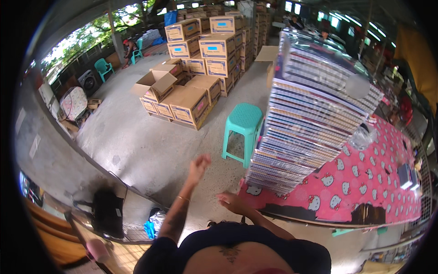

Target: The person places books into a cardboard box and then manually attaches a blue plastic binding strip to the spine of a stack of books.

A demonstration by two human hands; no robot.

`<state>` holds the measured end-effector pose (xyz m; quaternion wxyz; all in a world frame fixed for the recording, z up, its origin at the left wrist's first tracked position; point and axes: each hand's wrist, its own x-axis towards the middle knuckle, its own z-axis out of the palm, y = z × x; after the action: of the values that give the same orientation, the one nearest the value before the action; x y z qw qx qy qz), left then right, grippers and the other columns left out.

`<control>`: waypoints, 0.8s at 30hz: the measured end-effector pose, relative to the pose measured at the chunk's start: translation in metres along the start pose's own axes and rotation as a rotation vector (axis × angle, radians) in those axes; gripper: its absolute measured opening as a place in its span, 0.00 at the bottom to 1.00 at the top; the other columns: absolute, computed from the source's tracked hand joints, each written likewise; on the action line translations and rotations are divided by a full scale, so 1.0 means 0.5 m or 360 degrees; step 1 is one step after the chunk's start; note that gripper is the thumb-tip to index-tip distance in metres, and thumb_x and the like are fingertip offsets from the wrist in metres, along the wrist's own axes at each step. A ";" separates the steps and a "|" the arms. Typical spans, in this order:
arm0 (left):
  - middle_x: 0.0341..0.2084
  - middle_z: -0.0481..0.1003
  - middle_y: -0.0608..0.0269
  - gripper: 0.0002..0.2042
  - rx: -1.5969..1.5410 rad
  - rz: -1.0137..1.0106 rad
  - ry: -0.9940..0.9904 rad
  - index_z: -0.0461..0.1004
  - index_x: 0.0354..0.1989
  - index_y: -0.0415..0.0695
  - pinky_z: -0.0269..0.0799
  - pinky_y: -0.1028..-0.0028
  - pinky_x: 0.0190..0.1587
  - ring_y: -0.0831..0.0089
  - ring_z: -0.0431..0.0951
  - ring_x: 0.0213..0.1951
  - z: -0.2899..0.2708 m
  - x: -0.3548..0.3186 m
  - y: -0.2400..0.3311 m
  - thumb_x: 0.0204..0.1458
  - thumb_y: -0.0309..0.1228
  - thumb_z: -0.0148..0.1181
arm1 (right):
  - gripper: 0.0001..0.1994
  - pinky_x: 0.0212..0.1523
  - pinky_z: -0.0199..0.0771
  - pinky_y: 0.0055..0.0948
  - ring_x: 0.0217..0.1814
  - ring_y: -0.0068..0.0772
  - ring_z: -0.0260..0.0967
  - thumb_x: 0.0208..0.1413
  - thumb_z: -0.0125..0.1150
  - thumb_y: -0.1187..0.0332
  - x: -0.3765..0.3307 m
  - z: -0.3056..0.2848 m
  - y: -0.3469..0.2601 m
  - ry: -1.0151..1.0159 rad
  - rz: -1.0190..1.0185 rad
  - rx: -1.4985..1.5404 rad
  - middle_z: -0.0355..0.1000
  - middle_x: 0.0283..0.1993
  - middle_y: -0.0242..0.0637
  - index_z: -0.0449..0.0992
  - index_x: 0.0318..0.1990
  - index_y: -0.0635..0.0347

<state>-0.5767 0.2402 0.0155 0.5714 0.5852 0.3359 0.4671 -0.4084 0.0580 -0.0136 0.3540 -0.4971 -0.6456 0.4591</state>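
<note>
My left hand is raised ahead of me over the concrete floor, slightly blurred, its fingers loosely apart with nothing seen in them. Lower and to the right, my right hand reaches leftward beside the table's near left corner, fingers loosely extended and holding nothing visible. Closest to it is a table with a pink cartoon-cat cover. On that table stands a tall stack of thin books or notebooks, edges facing me. Beyond my hands, a green plastic stool stands left of the stack.
Cardboard boxes are piled on a pallet ahead, one with open flaps. A low wall runs along the left, with a black bag beside it. Crumpled clear plastic lies on the table. People sit farther back.
</note>
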 end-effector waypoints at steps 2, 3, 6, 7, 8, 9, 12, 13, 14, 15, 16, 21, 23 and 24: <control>0.31 0.74 0.66 0.12 0.1305 -0.0307 -0.0228 0.73 0.44 0.40 0.72 0.71 0.36 0.74 0.73 0.31 -0.196 -0.173 -0.291 0.64 0.37 0.51 | 0.25 0.57 0.71 0.41 0.56 0.46 0.72 0.62 0.58 0.52 0.052 0.105 0.026 -0.0408 -0.0086 -0.0487 0.73 0.54 0.47 0.71 0.60 0.59; 0.30 0.75 0.65 0.12 0.1724 -0.0443 -0.0582 0.74 0.43 0.40 0.72 0.71 0.35 0.73 0.73 0.30 -0.231 -0.256 -0.368 0.63 0.36 0.52 | 0.26 0.57 0.70 0.42 0.56 0.48 0.72 0.62 0.57 0.50 0.063 0.129 0.047 -0.0555 -0.0078 -0.0749 0.73 0.55 0.49 0.70 0.60 0.59; 0.29 0.75 0.64 0.12 0.1547 -0.1513 -0.0730 0.75 0.41 0.40 0.72 0.69 0.34 0.72 0.74 0.29 -0.337 -0.442 -0.399 0.61 0.36 0.53 | 0.29 0.57 0.70 0.44 0.56 0.51 0.72 0.58 0.58 0.44 0.103 0.171 0.099 -0.0736 0.0061 -0.0524 0.73 0.55 0.50 0.72 0.60 0.54; 0.28 0.75 0.63 0.11 0.1472 -0.1726 -0.0630 0.75 0.40 0.40 0.73 0.69 0.34 0.71 0.74 0.28 -0.379 -0.474 -0.381 0.60 0.36 0.53 | 0.29 0.57 0.70 0.44 0.56 0.51 0.72 0.58 0.58 0.44 0.143 0.165 0.106 -0.0634 0.0093 -0.0502 0.73 0.54 0.50 0.72 0.60 0.54; 0.28 0.76 0.63 0.11 0.1403 -0.1874 -0.0520 0.76 0.40 0.40 0.73 0.69 0.33 0.71 0.74 0.28 -0.412 -0.490 -0.367 0.59 0.35 0.54 | 0.29 0.57 0.70 0.44 0.56 0.51 0.72 0.58 0.58 0.44 0.156 0.167 0.126 -0.0552 0.0159 -0.0464 0.74 0.53 0.50 0.71 0.60 0.54; 0.27 0.76 0.62 0.11 0.1336 -0.1986 -0.0401 0.76 0.39 0.40 0.73 0.68 0.33 0.70 0.74 0.28 -0.446 -0.500 -0.360 0.58 0.35 0.54 | 0.29 0.57 0.70 0.43 0.56 0.51 0.72 0.58 0.59 0.44 0.159 0.174 0.147 -0.0484 0.0235 -0.0418 0.74 0.53 0.50 0.71 0.60 0.53; 0.26 0.76 0.60 0.11 0.1122 -0.2089 -0.0017 0.78 0.37 0.39 0.73 0.67 0.32 0.69 0.75 0.26 -0.537 -0.470 -0.349 0.55 0.34 0.56 | 0.23 0.54 0.71 0.43 0.52 0.53 0.72 0.57 0.59 0.51 0.239 0.150 0.155 -0.0638 0.0288 -0.0462 0.75 0.50 0.50 0.75 0.52 0.58; 0.25 0.76 0.60 0.11 0.0953 -0.2086 0.0188 0.78 0.36 0.39 0.73 0.66 0.31 0.68 0.75 0.26 -0.560 -0.486 -0.346 0.55 0.34 0.56 | 0.22 0.53 0.71 0.44 0.51 0.53 0.73 0.57 0.59 0.53 0.283 0.151 0.140 -0.0683 0.0175 -0.0355 0.75 0.49 0.50 0.75 0.51 0.59; 0.25 0.77 0.59 0.10 0.0866 -0.2050 0.0280 0.78 0.35 0.39 0.73 0.66 0.31 0.68 0.76 0.25 -0.579 -0.452 -0.355 0.54 0.34 0.56 | 0.20 0.51 0.71 0.44 0.51 0.53 0.73 0.56 0.59 0.54 0.314 0.130 0.140 -0.0647 0.0118 -0.0220 0.75 0.48 0.50 0.76 0.49 0.60; 0.24 0.77 0.59 0.10 0.0772 -0.1991 0.0379 0.79 0.34 0.39 0.73 0.66 0.30 0.67 0.76 0.25 -0.594 -0.420 -0.357 0.53 0.34 0.57 | 0.21 0.52 0.72 0.44 0.51 0.52 0.73 0.56 0.59 0.54 0.343 0.125 0.139 -0.0546 0.0126 -0.0244 0.75 0.49 0.50 0.76 0.50 0.59; 0.24 0.77 0.58 0.10 0.0676 -0.1919 0.0484 0.79 0.34 0.39 0.73 0.65 0.30 0.67 0.76 0.24 -0.603 -0.399 -0.364 0.52 0.33 0.57 | 0.21 0.52 0.72 0.43 0.52 0.51 0.73 0.56 0.59 0.53 0.378 0.126 0.140 -0.0477 0.0122 -0.0283 0.75 0.49 0.50 0.76 0.51 0.59; 0.27 0.81 0.57 0.13 0.0782 -0.1242 0.0385 0.81 0.37 0.41 0.76 0.67 0.35 0.67 0.81 0.28 -0.560 -0.190 -0.390 0.51 0.37 0.61 | 0.23 0.54 0.71 0.41 0.55 0.47 0.73 0.58 0.59 0.53 0.518 0.115 0.167 -0.0317 0.0273 -0.0381 0.75 0.52 0.48 0.74 0.56 0.56; 0.29 0.82 0.57 0.14 0.0881 -0.1369 0.0181 0.82 0.40 0.42 0.77 0.68 0.38 0.66 0.82 0.30 -0.542 -0.123 -0.414 0.51 0.39 0.61 | 0.23 0.54 0.70 0.39 0.54 0.45 0.73 0.61 0.58 0.55 0.565 0.084 0.119 -0.0434 0.0463 -0.0426 0.75 0.51 0.45 0.73 0.60 0.55; 0.30 0.82 0.56 0.15 0.0926 -0.1493 0.0053 0.82 0.41 0.42 0.77 0.68 0.39 0.66 0.83 0.31 -0.536 -0.091 -0.425 0.51 0.39 0.61 | 0.23 0.53 0.71 0.39 0.54 0.45 0.73 0.61 0.58 0.54 0.591 0.071 0.115 -0.0494 0.0484 -0.0413 0.75 0.51 0.45 0.73 0.60 0.55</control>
<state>-0.8119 0.3188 -0.2249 0.5275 0.4991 0.6849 0.0596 -0.4980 0.3400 -0.0793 0.1109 -0.5533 -0.6636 0.4912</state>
